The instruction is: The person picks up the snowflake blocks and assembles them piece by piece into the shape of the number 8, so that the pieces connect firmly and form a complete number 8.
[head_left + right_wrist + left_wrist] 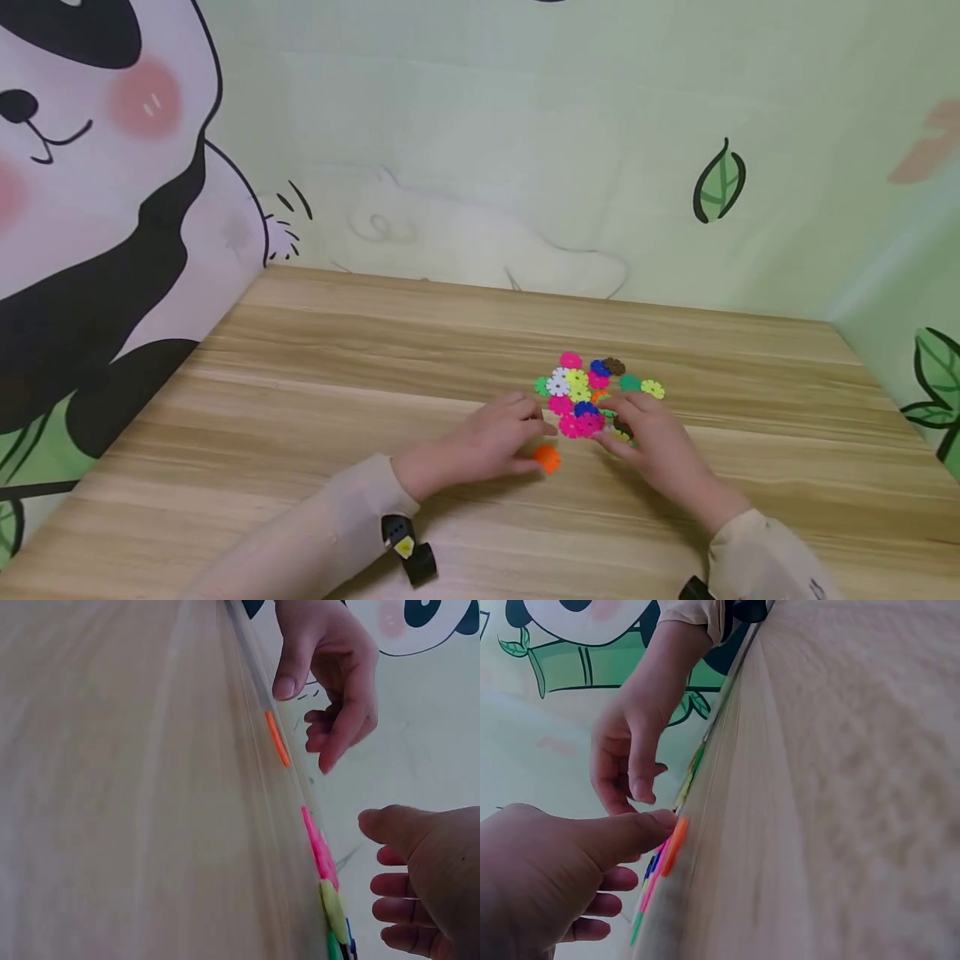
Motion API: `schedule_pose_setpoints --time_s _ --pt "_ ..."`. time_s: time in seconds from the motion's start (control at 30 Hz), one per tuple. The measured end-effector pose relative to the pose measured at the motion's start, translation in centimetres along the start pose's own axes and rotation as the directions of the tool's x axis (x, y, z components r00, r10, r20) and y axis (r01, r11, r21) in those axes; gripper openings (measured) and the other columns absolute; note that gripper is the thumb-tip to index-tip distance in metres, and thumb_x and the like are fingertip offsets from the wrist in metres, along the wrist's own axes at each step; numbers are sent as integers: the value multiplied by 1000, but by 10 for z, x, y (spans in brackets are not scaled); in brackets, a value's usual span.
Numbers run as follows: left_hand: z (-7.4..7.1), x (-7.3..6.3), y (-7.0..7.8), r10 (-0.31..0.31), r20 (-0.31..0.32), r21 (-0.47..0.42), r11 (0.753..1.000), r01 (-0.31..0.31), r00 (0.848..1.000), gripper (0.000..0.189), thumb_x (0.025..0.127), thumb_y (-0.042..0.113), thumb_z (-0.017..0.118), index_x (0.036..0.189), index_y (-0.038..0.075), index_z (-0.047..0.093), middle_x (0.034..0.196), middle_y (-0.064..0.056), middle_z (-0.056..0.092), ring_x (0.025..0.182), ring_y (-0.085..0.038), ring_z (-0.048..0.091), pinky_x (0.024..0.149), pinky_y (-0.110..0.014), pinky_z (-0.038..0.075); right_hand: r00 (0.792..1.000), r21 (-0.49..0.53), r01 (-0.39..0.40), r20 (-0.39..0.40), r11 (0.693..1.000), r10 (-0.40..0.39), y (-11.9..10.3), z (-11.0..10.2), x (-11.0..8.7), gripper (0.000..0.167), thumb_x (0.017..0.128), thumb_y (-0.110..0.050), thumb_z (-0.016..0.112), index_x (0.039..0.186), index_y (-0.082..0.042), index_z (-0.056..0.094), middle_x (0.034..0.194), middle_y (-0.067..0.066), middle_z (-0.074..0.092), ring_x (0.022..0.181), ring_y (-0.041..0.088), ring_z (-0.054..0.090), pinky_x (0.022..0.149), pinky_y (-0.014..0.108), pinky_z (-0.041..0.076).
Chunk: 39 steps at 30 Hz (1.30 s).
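On the wooden table lies a loose cluster of flat, notched plastic discs, with pink discs, white discs, yellow discs and others. An orange disc lies flat, apart from the cluster on its near left side. My left hand is beside it, thumb tip at its edge and fingers loosely bent with a gap to the thumb. Over the cluster's right side is my right hand, thumb and fingers spread apart and nothing held. It hides some discs, including part of a dark brown disc.
A green disc and a pale yellow disc lie at the cluster's far right. The table meets a painted wall at the back. Small black cameras are strapped at the wrists over the sleeves.
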<state>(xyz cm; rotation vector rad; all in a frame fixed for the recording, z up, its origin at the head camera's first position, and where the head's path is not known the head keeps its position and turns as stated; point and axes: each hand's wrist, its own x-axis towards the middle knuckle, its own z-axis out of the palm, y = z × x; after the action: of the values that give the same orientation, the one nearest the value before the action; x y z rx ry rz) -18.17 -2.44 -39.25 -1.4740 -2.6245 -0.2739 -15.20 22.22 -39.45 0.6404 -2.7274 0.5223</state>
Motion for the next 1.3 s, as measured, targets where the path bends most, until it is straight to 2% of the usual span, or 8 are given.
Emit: schedule_pose_setpoints --time_s 0.13,0.3,0.53,0.77,0.93,1.07,1.13,1.3 --pt "6 -1 1 19 19 0 1000 -19 1000 39 85 46 68 111 17 70 101 3 60 100 -13 52 89 -24 44 999 -41 -25 34 999 26 -2 10 1 37 82 -23 75 112 -2 66 115 15 64 109 33 58 91 46 52" --pt "12 -2 2 34 11 -19 999 -34 999 33 87 43 68 106 17 72 98 3 61 96 -12 53 87 -23 44 997 -96 -38 56 995 43 -5 19 1 38 83 -28 75 109 -2 67 108 12 62 102 30 56 89 43 52" --pt "18 -4 3 -48 12 -181 982 49 999 31 83 38 74 101 13 69 98 3 60 97 -13 52 89 -24 44 999 -117 -32 34 993 37 -7 22 1 31 82 -26 76 99 -2 67 99 9 59 93 25 55 82 40 51" --pt "17 -5 2 -117 -5 -242 964 112 993 32 84 34 73 103 11 61 94 3 60 90 -12 50 85 -25 44 997 -50 -66 44 997 69 -10 15 -1 33 84 -27 74 106 -4 67 108 10 64 98 25 59 83 40 54" --pt "13 -5 2 -168 -63 -266 953 146 984 28 87 26 69 109 9 62 96 0 65 88 -13 55 84 -27 48 992 94 -94 88 991 86 -16 9 0 26 87 -24 71 107 -8 70 98 1 65 83 13 58 70 27 52" --pt "11 -5 2 -191 -77 -321 934 157 979 20 88 20 68 105 9 64 97 -1 68 90 -14 60 83 -25 51 982 261 -140 157 955 101 -20 9 -1 23 88 -23 69 108 -12 71 96 -3 67 79 6 55 69 20 50" --pt "11 -5 2 -205 -80 -382 910 159 976 18 87 17 69 103 9 64 98 -2 68 88 -13 61 81 -22 51 976 334 -173 183 926 116 -21 10 -1 22 89 -25 69 108 -13 71 96 -4 69 80 4 57 71 19 51" --pt "11 -5 2 -232 -110 -543 828 137 966 18 83 13 73 98 8 63 93 -3 68 77 -10 57 69 -16 47 957 492 -255 250 833 146 -23 12 -2 24 91 -26 65 107 -9 70 91 0 70 76 4 61 70 21 53"
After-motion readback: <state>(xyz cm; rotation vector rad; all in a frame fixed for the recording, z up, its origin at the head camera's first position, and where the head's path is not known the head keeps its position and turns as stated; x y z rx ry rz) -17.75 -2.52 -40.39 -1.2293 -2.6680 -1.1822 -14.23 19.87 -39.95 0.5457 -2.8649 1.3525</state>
